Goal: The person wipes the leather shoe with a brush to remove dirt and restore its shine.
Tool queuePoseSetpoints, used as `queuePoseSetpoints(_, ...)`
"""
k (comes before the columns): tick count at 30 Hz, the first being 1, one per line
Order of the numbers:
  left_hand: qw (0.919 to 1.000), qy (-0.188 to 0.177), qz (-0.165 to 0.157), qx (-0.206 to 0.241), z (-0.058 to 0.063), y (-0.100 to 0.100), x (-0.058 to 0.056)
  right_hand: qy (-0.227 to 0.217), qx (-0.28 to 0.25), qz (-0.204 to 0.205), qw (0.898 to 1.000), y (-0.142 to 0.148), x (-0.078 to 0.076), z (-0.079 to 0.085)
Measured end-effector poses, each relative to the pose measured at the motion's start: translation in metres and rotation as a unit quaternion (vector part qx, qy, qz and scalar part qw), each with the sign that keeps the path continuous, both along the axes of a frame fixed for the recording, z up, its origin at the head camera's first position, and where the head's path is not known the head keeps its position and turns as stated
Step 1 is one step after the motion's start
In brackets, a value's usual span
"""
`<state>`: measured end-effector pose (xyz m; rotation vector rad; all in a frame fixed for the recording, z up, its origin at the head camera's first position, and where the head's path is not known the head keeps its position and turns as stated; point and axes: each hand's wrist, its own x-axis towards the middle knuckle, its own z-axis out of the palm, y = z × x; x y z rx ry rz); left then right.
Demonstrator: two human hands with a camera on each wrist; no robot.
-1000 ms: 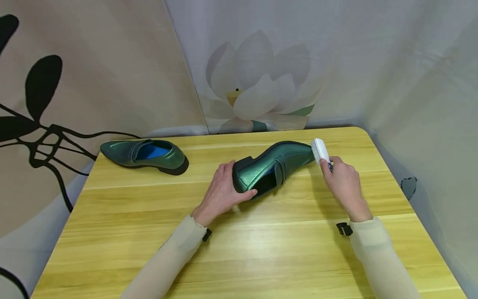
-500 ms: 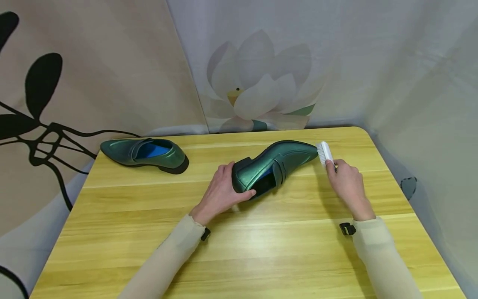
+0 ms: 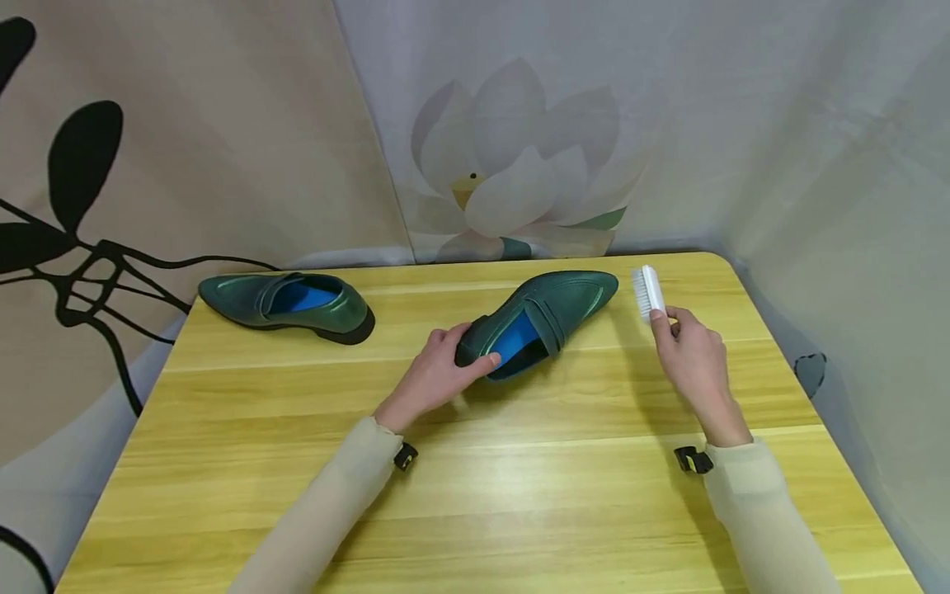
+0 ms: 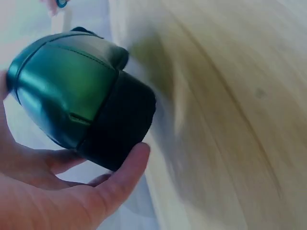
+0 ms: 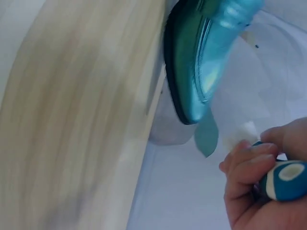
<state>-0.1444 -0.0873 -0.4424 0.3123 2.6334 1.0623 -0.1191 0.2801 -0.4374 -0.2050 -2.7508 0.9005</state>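
Note:
My left hand (image 3: 434, 371) grips a shiny dark green loafer (image 3: 567, 301) by its heel, the thumb over the opening's edge. The loafer's toe points right, and its blue insole shows. In the left wrist view the black heel block (image 4: 120, 120) lies between thumb and fingers. My right hand (image 3: 693, 359) holds a white-bristled brush (image 3: 648, 290), its head a short way right of the toe, apart from it. In the right wrist view the brush's blue and white handle (image 5: 288, 179) runs through the curled fingers.
A matching green loafer (image 3: 289, 305) stands at the back left of the wooden table (image 3: 549, 495), toe to the left. Behind the table hangs a pale curtain (image 3: 668, 124) with a flower print. Black bands sit at both sleeve cuffs.
The loafer has rolled in my left hand from its side toward upright, so more insole shows. The brush, at the toe earlier, has come away from it and risen slightly.

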Motion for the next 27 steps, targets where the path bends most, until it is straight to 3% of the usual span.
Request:
queuePoseSetpoints(8, 0.9961, -0.06, -0.005, 0.064, 0.004, -0.008, -0.016, 0.036, -0.033, 0.013, 0.999, -0.012, 0.01, 0.006)
queuePoseSetpoints(14, 0.9917, -0.104, 0.006, 0.076, 0.003, -0.011, -0.024, 0.034, -0.051, 0.019, 0.998, -0.015, 0.012, 0.006)
queuePoseSetpoints(27, 0.998, -0.058, -0.023, -0.013, 0.013, -0.018, -0.028, 0.039, -0.059, 0.025, 0.997, -0.018, 0.013, 0.005)
